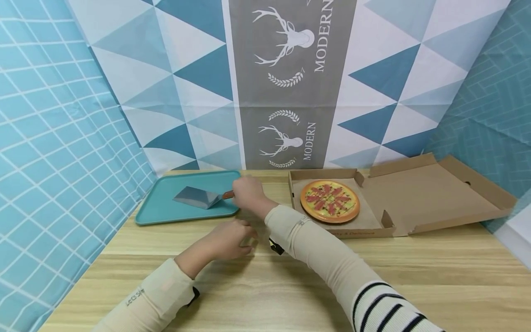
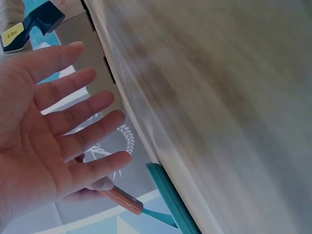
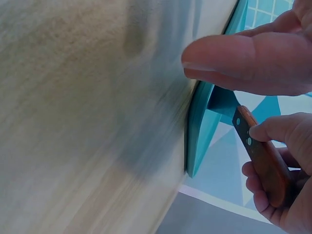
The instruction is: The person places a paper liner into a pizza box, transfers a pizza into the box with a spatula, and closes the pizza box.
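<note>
My right hand (image 1: pixel 249 191) grips the wooden handle (image 3: pixel 263 161) of a spatula (image 1: pixel 197 197), its thumb along the handle's side and its fingers curled underneath. The wide metal blade is over the teal tray (image 1: pixel 153 207), pointing left, and the handle crosses the tray's right side. Nearer to me, my left hand (image 1: pixel 232 240) hovers close over the wooden table, below the right hand. In the left wrist view its palm (image 2: pixel 34 141) faces the camera, fingers spread and relaxed, holding nothing. Large fingers (image 3: pixel 243 63) show near the top of the right wrist view.
Right of my hands an open cardboard box (image 1: pixel 377 233) holds a round pizza (image 1: pixel 329 201) on brown paper. Its lid (image 1: pixel 431 193) lies folded out to the right. A patterned backdrop (image 1: pixel 282 92) stands behind the table (image 1: pixel 265 295), with blue tiled sheets at the sides.
</note>
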Demonstrator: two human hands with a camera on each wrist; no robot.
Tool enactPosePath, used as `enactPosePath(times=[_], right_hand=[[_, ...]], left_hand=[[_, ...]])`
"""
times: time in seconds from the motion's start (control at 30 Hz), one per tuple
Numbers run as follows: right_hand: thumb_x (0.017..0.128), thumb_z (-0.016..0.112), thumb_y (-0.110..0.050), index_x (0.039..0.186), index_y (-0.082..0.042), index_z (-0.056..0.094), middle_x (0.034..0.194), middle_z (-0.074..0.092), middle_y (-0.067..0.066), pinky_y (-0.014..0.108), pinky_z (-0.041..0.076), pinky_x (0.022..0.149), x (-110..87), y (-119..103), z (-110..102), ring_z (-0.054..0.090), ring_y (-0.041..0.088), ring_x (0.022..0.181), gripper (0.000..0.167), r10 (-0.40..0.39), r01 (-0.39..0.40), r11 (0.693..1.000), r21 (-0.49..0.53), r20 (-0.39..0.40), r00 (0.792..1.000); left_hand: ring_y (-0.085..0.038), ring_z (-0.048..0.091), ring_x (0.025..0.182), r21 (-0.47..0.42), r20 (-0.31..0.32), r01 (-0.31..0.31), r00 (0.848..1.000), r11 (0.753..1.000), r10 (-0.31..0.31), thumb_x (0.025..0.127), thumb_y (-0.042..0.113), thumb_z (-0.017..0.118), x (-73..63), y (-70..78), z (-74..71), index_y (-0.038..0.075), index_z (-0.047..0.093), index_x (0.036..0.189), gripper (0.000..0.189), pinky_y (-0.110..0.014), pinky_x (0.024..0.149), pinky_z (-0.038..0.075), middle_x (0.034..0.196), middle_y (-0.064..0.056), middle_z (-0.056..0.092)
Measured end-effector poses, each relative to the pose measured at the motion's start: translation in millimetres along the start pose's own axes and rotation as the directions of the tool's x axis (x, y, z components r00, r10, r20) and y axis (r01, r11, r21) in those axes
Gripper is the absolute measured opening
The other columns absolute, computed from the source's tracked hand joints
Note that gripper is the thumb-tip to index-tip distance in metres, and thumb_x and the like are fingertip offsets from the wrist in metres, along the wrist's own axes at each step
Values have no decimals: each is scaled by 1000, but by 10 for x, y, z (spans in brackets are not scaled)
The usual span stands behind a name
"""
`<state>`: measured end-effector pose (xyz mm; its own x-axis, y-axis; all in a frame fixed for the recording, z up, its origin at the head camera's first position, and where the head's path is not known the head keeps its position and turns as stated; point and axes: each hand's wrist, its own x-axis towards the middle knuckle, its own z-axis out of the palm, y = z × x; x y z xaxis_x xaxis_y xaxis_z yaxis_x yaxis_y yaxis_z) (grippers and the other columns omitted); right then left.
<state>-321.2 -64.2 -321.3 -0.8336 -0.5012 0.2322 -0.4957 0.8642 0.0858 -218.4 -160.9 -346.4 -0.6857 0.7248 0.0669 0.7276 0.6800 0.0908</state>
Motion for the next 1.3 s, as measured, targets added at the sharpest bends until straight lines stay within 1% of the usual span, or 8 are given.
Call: enactPosePath(times=[0.13, 0.3, 0.43, 0.57, 0.73, 0.83, 1.13, 1.3], right_hand=[[87, 64, -17, 80, -18, 72, 78, 66, -3, 31, 53, 54, 20, -3, -9, 61, 15, 76, 11, -5, 5, 1000, -14, 1, 1000], [91, 67, -26, 88, -18, 73, 88, 70, -1, 34, 56, 65, 34, 12, -28, 63, 18, 85, 11, -7, 8, 999, -47, 14, 1000], [91, 68, -31, 89, -18, 73, 88, 70, -3, 33, 56, 66, 23, 42, -51, 63, 17, 85, 14, -7, 8, 998, -66, 22, 1000], [91, 68, -30, 89, -16, 73, 87, 68, -2, 34, 56, 68, 7, 81, -74, 62, 18, 85, 15, -7, 8, 998, -62, 10, 1000], [90, 70, -31, 86, -14, 72, 85, 68, -1, 32, 51, 82, -49, 145, -132, 62, 18, 85, 18, -42, 40, 997, -62, -27, 999], [89, 72, -32, 87, -14, 72, 85, 69, -1, 32, 47, 87, -97, 190, -167, 61, 19, 84, 19, -51, 48, 997, -57, -47, 998], [88, 72, -31, 82, -12, 64, 78, 63, 0, 32, 45, 82, -292, 329, -218, 58, 19, 78, 22, 3, 2, 999, 47, -101, 995], [88, 72, -31, 89, -10, 67, 83, 63, 2, 34, 51, 75, -478, 410, -288, 59, 21, 82, 22, 35, -21, 993, 114, -119, 992]], left_hand=[[-20, 63, 85, -9, 0, -8, 1000, 1000, 8, 84, 17, 73, 7, -1, 0, 10, 73, 102, 19, -37, 73, 54, 94, -4, 64], [-20, 63, 87, -14, -1, -25, 1000, 1000, 25, 85, 18, 73, 26, -13, 7, 10, 73, 102, 19, -37, 75, 54, 95, -4, 65], [-21, 64, 89, -17, 0, -26, 1000, 1000, 26, 85, 18, 73, 38, -15, 5, 10, 73, 103, 20, -37, 77, 54, 97, -4, 66], [-21, 64, 91, -20, -2, -31, 1000, 999, 31, 85, 17, 73, 49, -12, 2, 9, 73, 103, 20, -38, 78, 54, 99, -5, 67], [-21, 64, 96, -24, 4, -37, 999, 999, 37, 87, 17, 72, 64, -2, -3, 8, 72, 105, 21, -38, 82, 54, 102, -5, 68], [-22, 64, 98, -27, 6, -37, 999, 999, 37, 87, 17, 72, 73, 10, -9, 7, 72, 105, 21, -38, 84, 53, 104, -5, 68], [-22, 63, 98, -53, 16, -29, 999, 998, 30, 89, 19, 72, 106, 38, -3, 8, 72, 107, 22, -38, 84, 53, 106, -5, 67], [-23, 64, 98, -62, 17, -21, 1000, 998, 22, 89, 18, 72, 118, 40, -3, 7, 71, 108, 22, -39, 84, 54, 105, -6, 66]])
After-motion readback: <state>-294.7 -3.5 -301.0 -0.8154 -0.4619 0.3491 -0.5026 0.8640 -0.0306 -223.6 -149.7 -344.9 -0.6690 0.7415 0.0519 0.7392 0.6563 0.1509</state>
